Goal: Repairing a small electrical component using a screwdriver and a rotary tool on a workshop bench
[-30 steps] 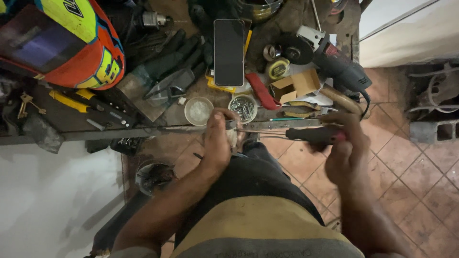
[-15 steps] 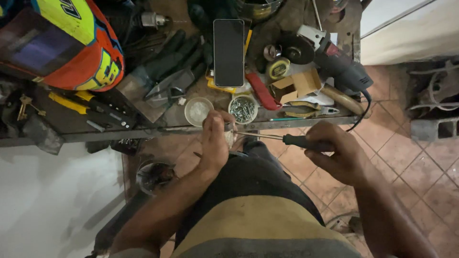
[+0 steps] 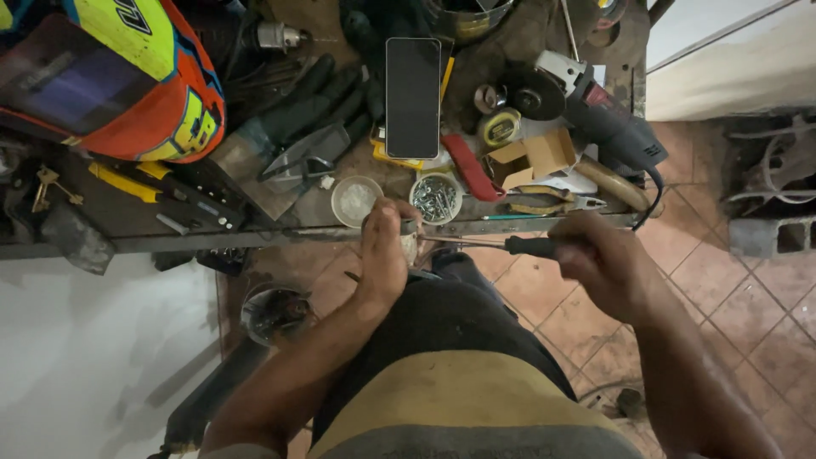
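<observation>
Two bare hands work just below the front edge of a cluttered dark metal counter (image 3: 127, 242). The left hand (image 3: 382, 251) is closed, its fingers pinching a small pale part (image 3: 411, 248) that is mostly hidden, so its kind cannot be told. The right hand (image 3: 599, 259) is wrapped around the black handle of a long thin-shafted screwdriver (image 3: 501, 246), which lies nearly level; its tip reaches leftward to the pale part at the left hand's fingertips.

On the counter just above the left hand stand a round clear plastic lid (image 3: 356, 201) and a small round tin full of silver screws (image 3: 435, 197), side by side. Behind them lies a black smartphone (image 3: 413, 97), screen up. To its right are a yellow tape measure (image 3: 499, 127), a torn brown cardboard box (image 3: 535, 157) and a dark grey angle grinder (image 3: 595, 115). Dark work gloves (image 3: 319, 102) lie left of the phone, and a brightly coloured orange and yellow welding helmet (image 3: 110, 76) fills the far left corner. Below lies a reddish tiled floor (image 3: 748, 297).
</observation>
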